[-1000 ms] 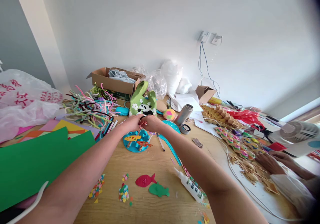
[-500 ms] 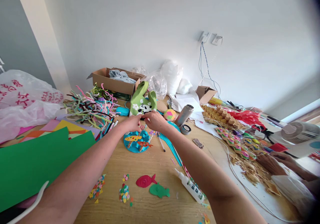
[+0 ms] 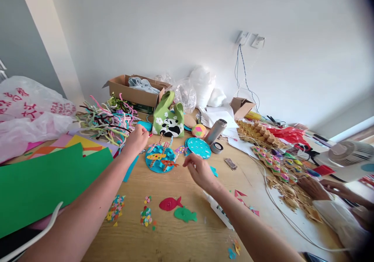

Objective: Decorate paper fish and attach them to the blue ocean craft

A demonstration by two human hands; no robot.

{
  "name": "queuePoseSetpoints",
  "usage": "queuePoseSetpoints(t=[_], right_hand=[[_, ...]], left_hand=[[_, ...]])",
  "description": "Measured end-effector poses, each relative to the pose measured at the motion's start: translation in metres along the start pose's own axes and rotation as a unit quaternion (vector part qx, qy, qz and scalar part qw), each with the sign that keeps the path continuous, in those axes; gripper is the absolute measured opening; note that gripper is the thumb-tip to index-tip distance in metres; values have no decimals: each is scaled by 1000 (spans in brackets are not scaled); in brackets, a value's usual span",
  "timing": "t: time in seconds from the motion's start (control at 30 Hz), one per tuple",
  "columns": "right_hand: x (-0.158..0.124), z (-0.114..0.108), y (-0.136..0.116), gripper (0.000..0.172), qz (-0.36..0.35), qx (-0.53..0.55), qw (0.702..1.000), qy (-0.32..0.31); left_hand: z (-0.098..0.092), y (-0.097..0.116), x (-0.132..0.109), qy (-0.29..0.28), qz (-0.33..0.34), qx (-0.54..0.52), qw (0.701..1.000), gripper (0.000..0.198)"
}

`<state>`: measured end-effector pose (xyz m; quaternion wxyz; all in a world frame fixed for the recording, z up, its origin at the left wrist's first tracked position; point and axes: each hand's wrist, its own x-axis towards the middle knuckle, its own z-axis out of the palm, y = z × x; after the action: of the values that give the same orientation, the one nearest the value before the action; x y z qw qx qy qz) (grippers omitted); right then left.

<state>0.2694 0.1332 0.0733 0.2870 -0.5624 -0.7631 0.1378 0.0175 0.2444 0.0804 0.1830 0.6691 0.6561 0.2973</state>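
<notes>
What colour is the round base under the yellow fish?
Blue; the round base shows best in the head view.

Pale wall (image 3: 152,28); white sockets (image 3: 243,37); greyer wall section (image 3: 23,32) far left; wooden table (image 3: 131,240)

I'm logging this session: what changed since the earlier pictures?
The left hand moved left and the right hand moved right and nearer the person, so they no longer meet before the panda bag. Whether anything was gripped or released is unclear. The blue disc, red fish and green fish stayed put.
</notes>
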Motion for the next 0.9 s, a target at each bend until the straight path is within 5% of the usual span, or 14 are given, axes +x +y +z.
queuePoseSetpoints(t=[0.33, 0.53, 0.9], right_hand=[[-10, 36, 14, 41, -22, -62, 988, -137], [-13, 48, 23, 43, -32, -48, 989, -136], [-13, 55, 26, 45, -38, -37, 991, -119]], left_hand=[[28, -29, -60, -133, -9, 104, 986, 27], [45, -45, -74, -130, 24, 51, 990, 34], [48, -53, -80, -148, 34, 6, 988, 35]])
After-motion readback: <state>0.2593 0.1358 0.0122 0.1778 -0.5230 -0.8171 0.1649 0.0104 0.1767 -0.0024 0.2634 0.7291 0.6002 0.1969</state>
